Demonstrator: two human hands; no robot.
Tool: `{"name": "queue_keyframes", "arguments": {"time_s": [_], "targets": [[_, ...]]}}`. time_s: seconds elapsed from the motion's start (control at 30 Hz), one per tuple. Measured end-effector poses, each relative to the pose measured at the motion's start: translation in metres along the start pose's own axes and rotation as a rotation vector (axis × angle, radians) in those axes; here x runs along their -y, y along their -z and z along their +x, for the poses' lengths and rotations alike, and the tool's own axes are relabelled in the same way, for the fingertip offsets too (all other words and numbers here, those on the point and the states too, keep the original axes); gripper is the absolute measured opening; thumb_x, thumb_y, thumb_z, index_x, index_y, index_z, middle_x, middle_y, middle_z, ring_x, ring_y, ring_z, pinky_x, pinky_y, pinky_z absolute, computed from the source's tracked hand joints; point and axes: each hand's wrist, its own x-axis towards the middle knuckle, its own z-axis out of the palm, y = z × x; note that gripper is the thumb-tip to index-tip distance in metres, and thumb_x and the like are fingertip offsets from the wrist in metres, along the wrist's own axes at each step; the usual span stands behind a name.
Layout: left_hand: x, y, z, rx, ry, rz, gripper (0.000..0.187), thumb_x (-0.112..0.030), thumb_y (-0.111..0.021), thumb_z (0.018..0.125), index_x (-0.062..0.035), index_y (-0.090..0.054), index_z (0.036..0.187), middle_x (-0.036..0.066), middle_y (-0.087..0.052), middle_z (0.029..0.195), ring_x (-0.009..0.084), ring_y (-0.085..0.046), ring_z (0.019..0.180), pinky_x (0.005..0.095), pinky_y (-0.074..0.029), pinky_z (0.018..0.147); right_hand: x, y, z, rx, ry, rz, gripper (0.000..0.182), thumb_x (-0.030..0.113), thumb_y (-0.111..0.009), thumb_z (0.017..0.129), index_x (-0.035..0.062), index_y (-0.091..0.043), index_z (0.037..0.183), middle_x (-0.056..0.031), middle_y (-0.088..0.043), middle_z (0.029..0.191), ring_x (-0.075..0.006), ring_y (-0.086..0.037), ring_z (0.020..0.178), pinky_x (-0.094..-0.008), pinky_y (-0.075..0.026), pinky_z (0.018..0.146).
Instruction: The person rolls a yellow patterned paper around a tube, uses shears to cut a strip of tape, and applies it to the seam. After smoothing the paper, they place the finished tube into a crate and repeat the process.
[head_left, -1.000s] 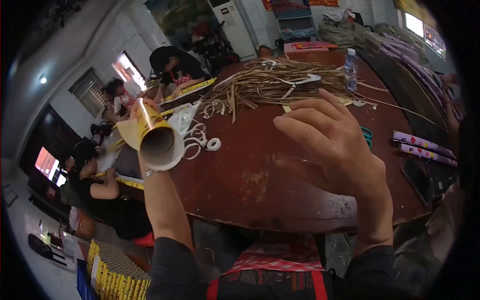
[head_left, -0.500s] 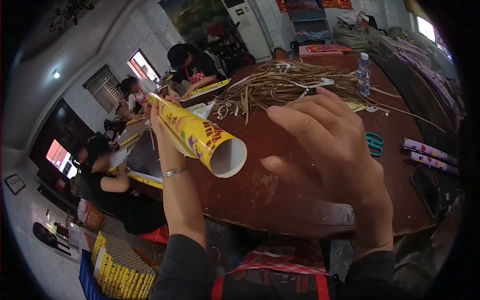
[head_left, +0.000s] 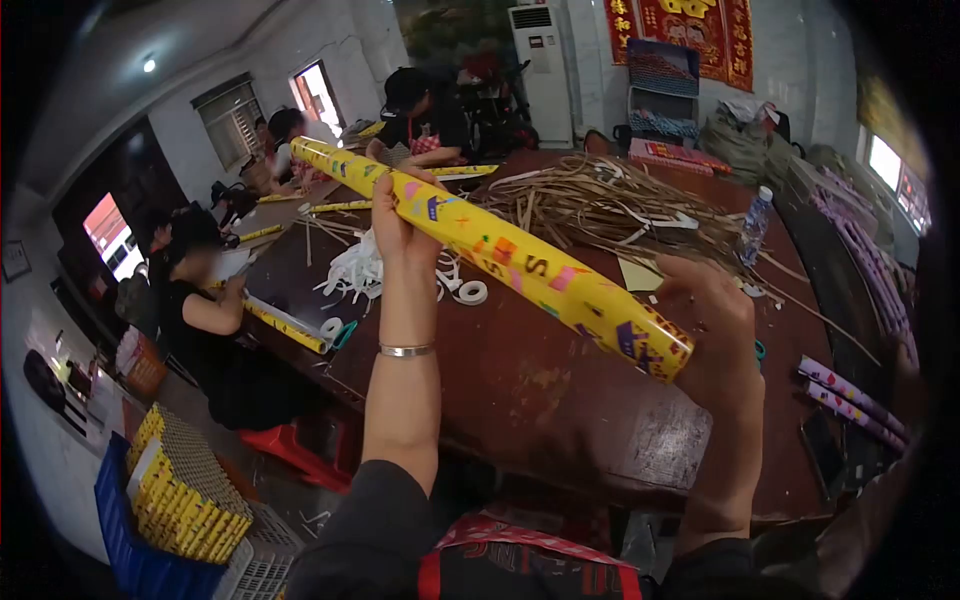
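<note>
A long yellow tube of printed, glossy sheet slants across the view, its far end up and to the left. My left hand is closed round the tube from below, towards its far half. At the near end, my right hand has its palm against or right beside the rim. Its bent fingers rise above the tube without wrapping round it; the thumb is hidden. Below the tube is the dark red table. White tape strips and a white tape roll lie beyond my left forearm.
Brown strips are heaped at the back, beside a water bottle. Purple tubes and a phone lie at the right. Co-workers sit along the left side. Stacked yellow tubes stand at the lower left.
The tube has swung from pointing at me to lying slantwise, its near end now further right. My right hand, earlier apart from it, is now at that end. The view has shifted.
</note>
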Motion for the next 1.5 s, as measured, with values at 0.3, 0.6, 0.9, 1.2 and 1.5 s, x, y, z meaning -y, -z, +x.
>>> {"name": "queue_keyframes", "arguments": {"time_s": [0.3,0.6,0.9,1.2,1.5], "targets": [[0.027,-0.031,-0.07,0.066,-0.051,-0.262,0.02,-0.031,-0.048,0.1,-0.0141,-0.056,0.107,0.003,-0.065,0.096,0.0212,-0.062,0.088,0.0432,-0.05,0.083,-0.003,0.026,-0.033,0.082,-0.182,-0.069,0.047,0.011,-0.082,0.063,0.0007,-0.062,0.105,-0.0102,-0.064,0.086,-0.0212,-0.063,0.076,-0.0303,-0.049,0.069],[0.048,-0.021,-0.107,-0.1,-0.012,-0.181,0.017,-0.03,-0.053,0.098,-0.016,-0.058,0.106,0.001,-0.064,0.095,0.021,-0.062,0.09,0.0444,-0.049,0.088,-0.037,0.023,-0.086,-0.035,-0.472,-0.154,0.037,0.003,-0.077,0.069,0.0017,-0.062,0.103,-0.0048,-0.06,0.081,-0.0139,-0.059,0.077,-0.0279,-0.049,0.07],[0.041,0.005,-0.098,-0.46,0.098,-0.118,0.017,-0.028,-0.063,0.094,-0.0145,-0.057,0.103,0.001,-0.063,0.09,0.0192,-0.063,0.088,0.0427,-0.051,0.086,-0.022,0.024,-0.064,0.017,0.036,-0.695,0.031,0.014,-0.07,0.08,0.0016,-0.06,0.107,-0.0113,-0.059,0.082,-0.0311,-0.06,0.078,-0.0525,-0.044,0.096],[0.03,0.025,-0.093,-0.331,0.035,-0.082,0.012,-0.02,-0.065,0.091,-0.0102,-0.058,0.096,0.002,-0.063,0.084,0.0176,-0.063,0.08,0.0359,-0.053,0.075,0.003,0.029,-0.058,0.351,-0.086,-0.307,0.038,0.004,-0.066,0.068,0.004,-0.062,0.106,-0.0126,-0.061,0.088,-0.0369,-0.06,0.083,-0.0544,-0.04,0.101],[0.029,0.006,-0.1,-0.261,0.07,-0.059,0.014,-0.022,-0.063,0.093,-0.0133,-0.056,0.102,0.001,-0.062,0.088,0.0172,-0.063,0.082,0.038,-0.052,0.076,0.011,0.021,-0.073,0.344,-0.122,-0.235,0.052,0.01,-0.08,0.058,0.0007,-0.062,0.106,-0.0155,-0.063,0.097,-0.0358,-0.061,0.091,-0.0478,-0.046,0.091]]}}
